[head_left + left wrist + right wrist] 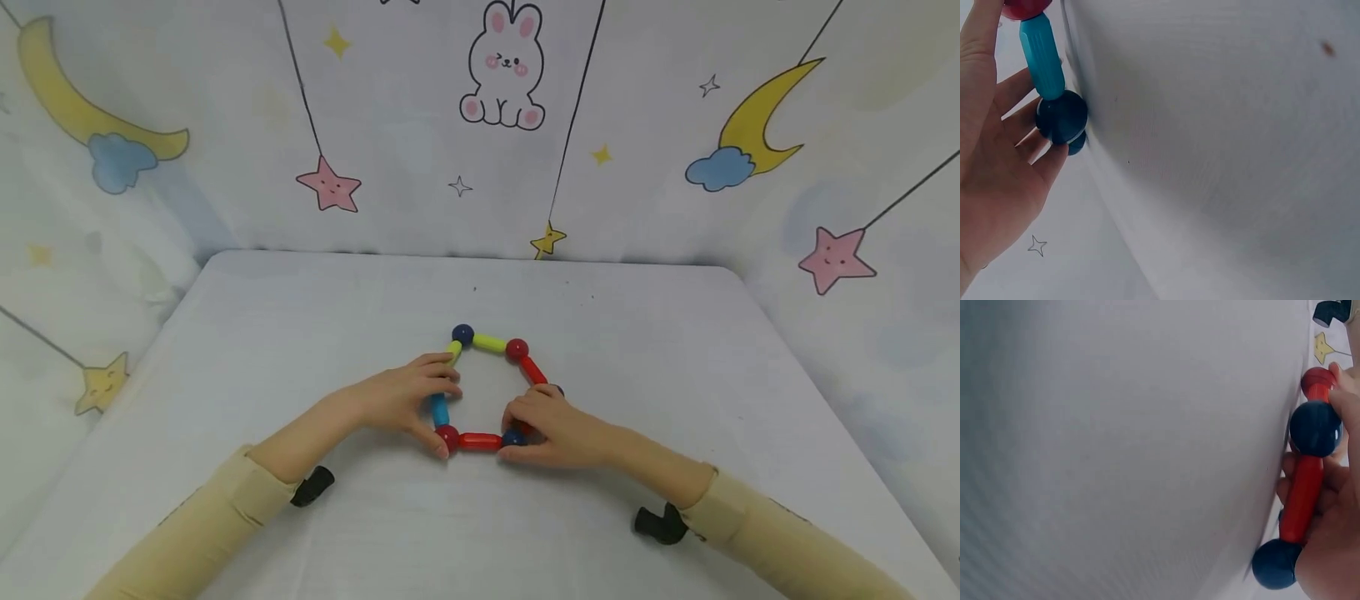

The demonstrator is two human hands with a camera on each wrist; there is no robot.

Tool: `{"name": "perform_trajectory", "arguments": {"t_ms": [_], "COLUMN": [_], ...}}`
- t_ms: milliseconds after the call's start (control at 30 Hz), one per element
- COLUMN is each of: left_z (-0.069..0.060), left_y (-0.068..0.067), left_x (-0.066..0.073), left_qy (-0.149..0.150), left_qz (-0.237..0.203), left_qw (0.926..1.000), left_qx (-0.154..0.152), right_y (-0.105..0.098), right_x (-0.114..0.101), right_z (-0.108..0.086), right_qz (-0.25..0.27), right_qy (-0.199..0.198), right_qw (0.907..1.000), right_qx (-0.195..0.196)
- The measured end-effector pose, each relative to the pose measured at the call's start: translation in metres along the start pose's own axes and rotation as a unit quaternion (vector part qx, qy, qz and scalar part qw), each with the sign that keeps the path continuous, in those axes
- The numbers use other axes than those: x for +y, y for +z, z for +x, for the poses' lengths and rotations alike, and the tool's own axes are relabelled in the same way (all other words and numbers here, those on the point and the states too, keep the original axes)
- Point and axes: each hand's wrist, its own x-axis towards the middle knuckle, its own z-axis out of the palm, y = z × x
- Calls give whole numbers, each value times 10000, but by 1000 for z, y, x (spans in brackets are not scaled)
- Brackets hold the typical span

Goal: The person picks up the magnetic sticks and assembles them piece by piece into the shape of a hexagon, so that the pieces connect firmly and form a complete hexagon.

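On the white table, magnetic rods and balls join into a closed ring. Along its near side, a red rod (480, 442) links a red ball (447, 438) and a dark blue ball (513, 438). My left hand (408, 398) grips the left side, thumb at the red ball, fingers around a light blue rod (1042, 57) and its dark blue ball (1062, 117). My right hand (558, 427) holds the right side, its fingers curled about another red rod (1302, 499) between two dark blue balls. A yellow-green rod (491, 342) and a red ball (517, 349) form the far side.
Behind the white table (337, 300) hangs a pale cloth (420, 125) printed with a rabbit, moons and stars. Black wrist-worn pieces (313, 487) show beneath both cuffs. Beige sleeves (202, 521) reach in from the near corners.
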Motion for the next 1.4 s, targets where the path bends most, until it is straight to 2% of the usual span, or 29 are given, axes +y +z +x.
{"name": "perform_trajectory", "arguments": {"t_ms": [100,167,267,367,433,500,600,667,867,1133,1400], "left_z": [0,0,2,9,17,26,40,48,65,72,73], "left_y": [0,1,1,-1,-3,-6,-9,-11,-11,-5,-6], "left_x": [1,1,1,-3,-8,-14,-24,-29,-35,-33,-30], "left_qy": [24,-54,-318,-758,-1025,-1204,-1219,-1203,-1352,-1281,-1333], "left_qz": [-17,-66,-237,-412,-495,-666,-873,-929,-614,-630,-661], "left_qw": [10000,9999,9990,9950,9908,9864,9828,9810,9789,9752,9733], "left_qx": [79,84,190,496,732,903,1073,1202,1406,1689,1749], "right_y": [-4,-7,-13,-18,-21,-24,-26,-27,-33,-39,-39], "right_x": [1,0,2,8,16,25,37,43,50,54,56], "right_z": [0,-1,1,6,11,17,24,27,33,37,38], "right_qz": [129,276,239,-27,-36,53,327,356,409,577,599], "right_qy": [0,124,610,1393,1816,2014,1937,1815,1878,1899,1939], "right_qw": [9999,9995,9954,9817,9745,9735,9770,9794,9777,9776,9767], "right_qx": [-78,46,701,1295,1315,1083,833,812,843,706,698]}}
